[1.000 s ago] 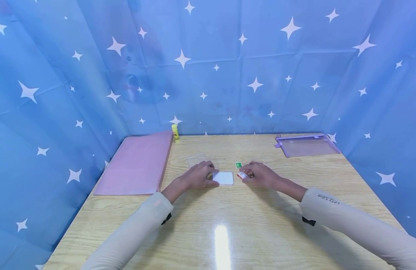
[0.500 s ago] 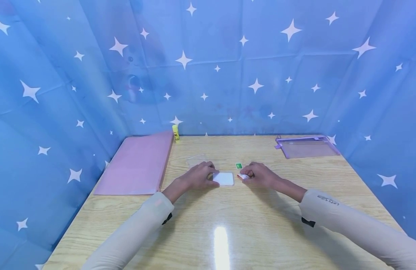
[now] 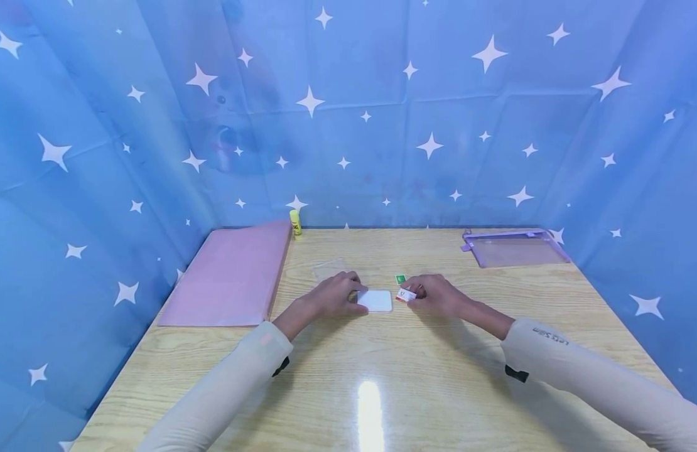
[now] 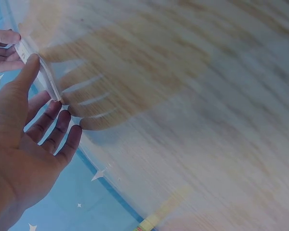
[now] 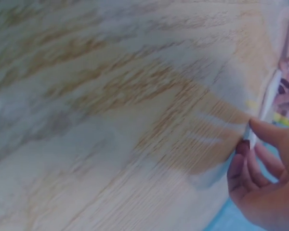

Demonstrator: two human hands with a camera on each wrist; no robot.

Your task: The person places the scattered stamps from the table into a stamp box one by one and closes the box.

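Observation:
In the head view my left hand (image 3: 333, 295) grips a flat white rectangle with rounded corners (image 3: 375, 301) by its left end, close over the table. Seen from the left wrist, that hand (image 4: 33, 144) has its thumb on one long edge of the white rectangle (image 4: 49, 81) and fingertips at the opposite edge. To the right of it, my right hand (image 3: 439, 294) pinches a small white card with a red edge (image 3: 405, 295) between thumb and index finger. The right wrist view shows this hand (image 5: 265, 178) with its other fingers curled. A small green picture card (image 3: 401, 279) lies just behind the pinched one.
A thin clear plastic sheet (image 3: 327, 269) lies behind my left hand. On the left is a large pink folder (image 3: 230, 276), with a yellow glue stick (image 3: 295, 223) standing at its back corner. A purple mesh zip pouch (image 3: 515, 249) lies at the back right.
The small card in my right hand has tilted, so more of its printed face shows now. My left hand and the white rectangle keep their place.

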